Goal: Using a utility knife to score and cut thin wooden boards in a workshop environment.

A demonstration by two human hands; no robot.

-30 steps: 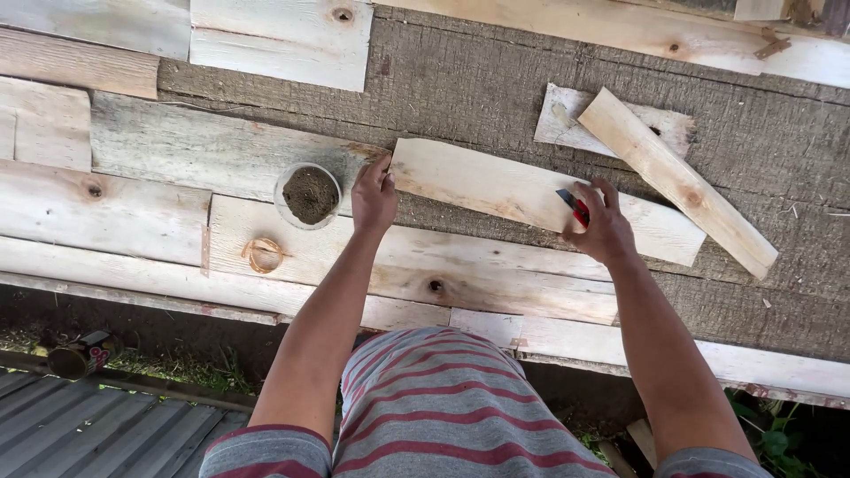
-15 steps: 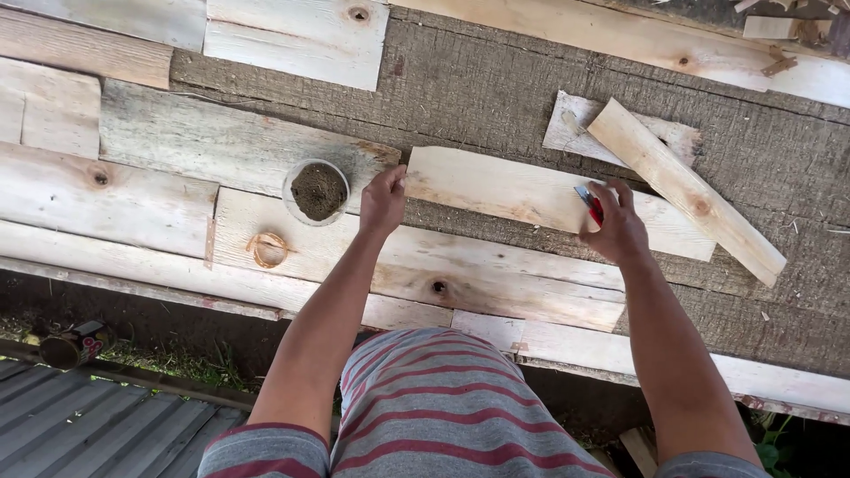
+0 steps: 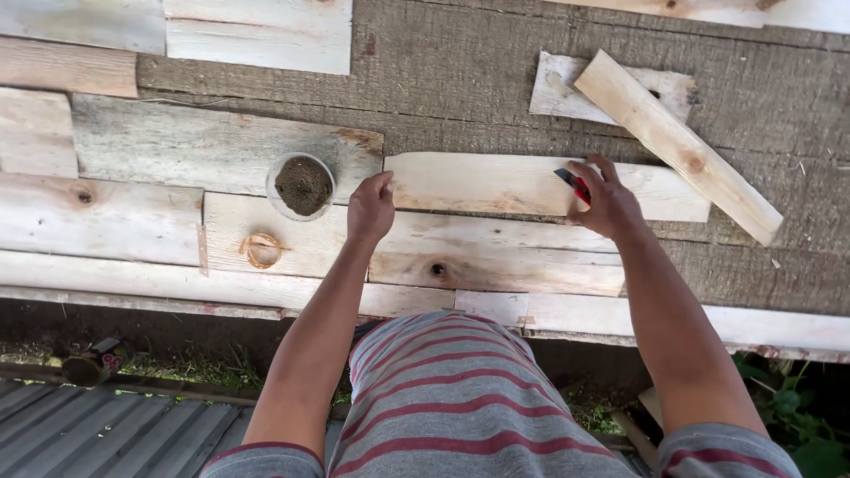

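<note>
Ring: small coil, left of centre, lying on pale planks.
Cup: round, dark powder inside, just left of L hand.
L hand: centre frame, fingers curled, pressing left end of board.
Board: pale, lies across mid frame btwn both hands.
R hand: right of centre, fingers gripping red tool, tip on board.
Slat: upper right, diagonal, over a small whitish offcut.

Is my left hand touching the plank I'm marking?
Touching: the head view shows the left hand with its fingers pressed against the end of the pale plank.

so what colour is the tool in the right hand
Red and black, seen in the head view: the tool in the right hand.
</note>
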